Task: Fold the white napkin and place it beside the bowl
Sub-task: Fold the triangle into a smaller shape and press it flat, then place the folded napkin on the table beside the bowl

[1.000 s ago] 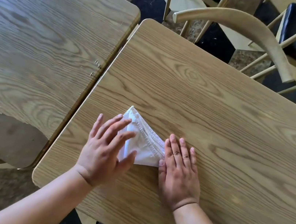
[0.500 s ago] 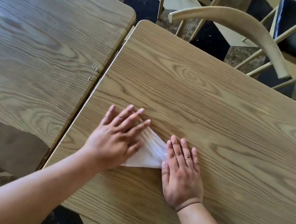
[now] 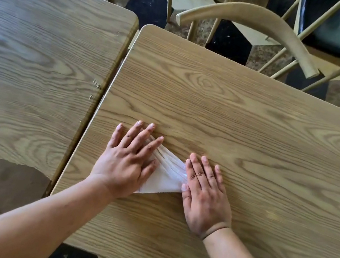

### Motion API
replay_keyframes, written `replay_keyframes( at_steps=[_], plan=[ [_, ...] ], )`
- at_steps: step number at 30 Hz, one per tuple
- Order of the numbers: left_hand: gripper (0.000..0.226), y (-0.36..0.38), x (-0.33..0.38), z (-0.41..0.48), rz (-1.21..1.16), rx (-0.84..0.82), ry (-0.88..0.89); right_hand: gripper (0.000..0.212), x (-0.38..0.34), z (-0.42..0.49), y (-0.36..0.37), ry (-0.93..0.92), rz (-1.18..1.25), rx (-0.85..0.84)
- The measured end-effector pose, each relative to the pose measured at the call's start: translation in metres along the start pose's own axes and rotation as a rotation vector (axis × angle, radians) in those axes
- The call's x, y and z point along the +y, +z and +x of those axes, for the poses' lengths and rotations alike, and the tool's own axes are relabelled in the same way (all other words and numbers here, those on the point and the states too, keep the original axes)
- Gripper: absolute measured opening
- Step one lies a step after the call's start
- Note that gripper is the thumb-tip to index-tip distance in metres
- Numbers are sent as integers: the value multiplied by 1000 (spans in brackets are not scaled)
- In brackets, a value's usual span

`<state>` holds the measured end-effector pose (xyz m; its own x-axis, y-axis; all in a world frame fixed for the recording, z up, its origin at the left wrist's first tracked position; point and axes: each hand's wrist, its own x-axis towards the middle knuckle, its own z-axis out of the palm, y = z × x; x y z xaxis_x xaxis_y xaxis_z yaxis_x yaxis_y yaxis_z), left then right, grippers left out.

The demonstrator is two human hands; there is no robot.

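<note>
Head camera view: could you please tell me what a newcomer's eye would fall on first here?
First, the white napkin, folded into a triangle near the front edge of the right-hand wooden table. The left hand lies flat on its left part and the right hand flat at its right corner. Beyond the table's far edge stands a chair with a curved wooden armrest; no bowl is in view.

Worktop: I am looking at a wood-grain worktop with rounded corners, sitting just beside a second, similar worktop on its left, a narrow gap running between them.
Lying on it: a folded white napkin is resting flat near the front-left corner.
Pressing on it: my left hand is lying flat over the napkin's left part; my right hand is lying flat at its right edge.
</note>
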<state>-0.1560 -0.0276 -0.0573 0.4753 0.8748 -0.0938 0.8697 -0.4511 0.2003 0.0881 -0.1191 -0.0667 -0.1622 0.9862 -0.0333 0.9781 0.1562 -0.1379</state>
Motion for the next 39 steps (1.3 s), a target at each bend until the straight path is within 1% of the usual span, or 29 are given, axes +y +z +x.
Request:
replay_keyframes(
  at_steps=[6, 10, 13, 15, 16, 18, 20, 22, 23, 24, 25, 26, 27, 30, 31, 32, 34, 35, 36, 37, 39],
  plan=[
    [61, -1, 1, 0, -22, -9, 10, 59, -1, 0, 0, 2, 23, 21],
    [50, -2, 5, -3, -82, 54, 4, 58, -1, -1, 1, 3, 59, 44],
    [43, -8, 16, -6, -76, 84, -25, 59, -1, 1, 0, 16, 108, -3],
    [43, -19, 28, -10, -54, 82, -69, 63, -3, 0, -7, 45, 220, -42],
    [42, -29, 37, -12, -66, 59, -113, 67, -4, -2, -16, 99, 315, -42],
    [35, -47, 55, -15, -164, -28, -248, 72, -5, -12, -37, 279, 504, -16],
    [34, -63, 82, -18, -363, -82, -375, 73, -2, -27, -57, 528, 656, -12],
    [37, -76, 112, -17, -589, -97, -453, 80, 2, -34, -81, 777, 922, -104],
    [39, -78, 125, -16, -691, -107, -486, 77, 3, -36, -90, 896, 1112, -161],
    [41, -81, 138, -14, -776, -128, -505, 62, 5, -40, -100, 994, 1290, -211],
    [42, -83, 151, -13, -847, -165, -519, 43, 7, -44, -110, 1065, 1442, -237],
    [42, -85, 164, -13, -906, -200, -519, 29, 11, -48, -119, 1101, 1543, -221],
    [42, -86, 176, -12, -944, -238, -517, 23, 15, -52, -127, 1124, 1603, -180],
    [37, -94, 200, -10, -1030, -349, -481, 16, 30, -62, -146, 1137, 1656, -41],
    [38, -97, 205, -8, -1096, -392, -486, 15, 35, -66, -152, 1138, 1659, -15],
    [45, -100, 210, -7, -1181, -437, -489, 17, 41, -70, -157, 1142, 1660, -1],
    [59, -103, 219, -5, -1271, -561, -455, 32, 53, -79, -165, 1150, 1671, 20],
    [58, -105, 226, -5, -1292, -603, -426, 38, 61, -84, -168, 1149, 1687, 40],
    [53, -105, 237, -5, -1310, -622, -397, 36, 71, -90, -171, 1148, 1703, 58],
    [46, -105, 248, -4, -1326, -624, -385, 29, 80, -97, -174, 1143, 1729, 78],
    [43, -106, 276, 0, -1365, -595, -372, 21, 97, -110, -179, 1140, 1796, 114]
  ],
)
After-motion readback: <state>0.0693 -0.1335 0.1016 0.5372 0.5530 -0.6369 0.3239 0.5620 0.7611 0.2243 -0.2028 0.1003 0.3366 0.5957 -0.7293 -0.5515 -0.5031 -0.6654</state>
